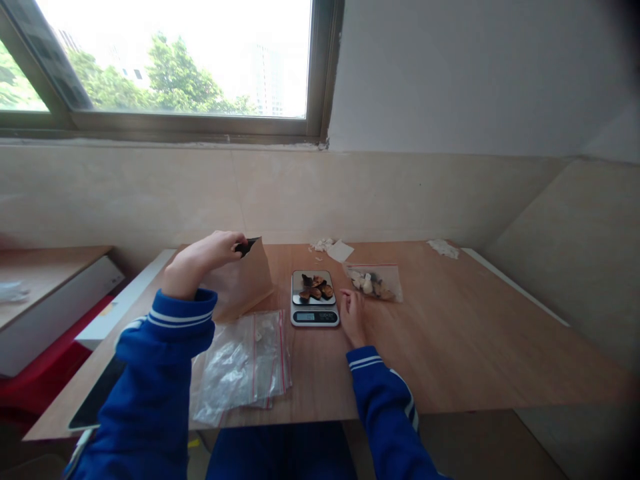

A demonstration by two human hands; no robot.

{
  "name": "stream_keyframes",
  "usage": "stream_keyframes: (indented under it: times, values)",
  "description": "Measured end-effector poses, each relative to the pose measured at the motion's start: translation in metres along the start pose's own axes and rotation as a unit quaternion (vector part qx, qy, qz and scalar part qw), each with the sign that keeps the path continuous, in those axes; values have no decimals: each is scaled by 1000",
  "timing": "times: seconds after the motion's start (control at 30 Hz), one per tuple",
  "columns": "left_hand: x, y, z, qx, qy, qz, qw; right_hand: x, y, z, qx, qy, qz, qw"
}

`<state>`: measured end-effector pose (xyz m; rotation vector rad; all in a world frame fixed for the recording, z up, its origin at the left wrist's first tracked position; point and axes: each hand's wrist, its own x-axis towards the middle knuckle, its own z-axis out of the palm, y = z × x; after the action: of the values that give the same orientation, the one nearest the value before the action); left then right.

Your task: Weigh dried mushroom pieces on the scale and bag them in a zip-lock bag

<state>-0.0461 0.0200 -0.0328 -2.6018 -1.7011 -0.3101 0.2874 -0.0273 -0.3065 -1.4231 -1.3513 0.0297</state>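
Note:
My left hand (210,257) is at the mouth of an upright brown paper bag (250,280), its fingertips hidden inside the dark opening. A kitchen scale (314,317) with a lit display stands to the right of the bag. Several dark brown dried slices (316,288) lie on its shiny plate. My right hand (353,312) rests on the table just right of the scale, fingers curled in with nothing seen in them. Beyond it lies a clear zip bag (390,277) with pale and brown dried pieces inside. Flat clear zip bags (240,367) are stacked in front of the paper bag.
On the wooden table (465,333), white scraps (323,245) and a paper square (341,251) lie near the wall. More white scraps (443,249) are at the back right. A dark tablet-like device (97,393) is partly under my left sleeve. A window (190,67) is above.

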Motion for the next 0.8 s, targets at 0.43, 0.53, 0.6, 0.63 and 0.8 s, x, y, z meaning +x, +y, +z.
stream_keyframes:
  times: [0.43, 0.53, 0.6, 0.63, 0.8]
  values:
    - [18, 71, 138, -465, 42, -29, 884, -1, 3, 0, 16, 9, 5, 1000]
    - [25, 76, 182, -464, 28, -119, 878, -1, 5, 1, 15, 11, 6, 1000]
    - [29, 79, 198, -459, 32, -153, 875, -1, 6, 1, 10, 8, 5, 1000]
    - [31, 81, 202, -459, 34, -163, 873, -1, 6, 2, 8, 7, 4, 1000]
    - [41, 86, 216, -472, 41, -187, 861, 0, 5, 1, 3, 8, 1, 1000]
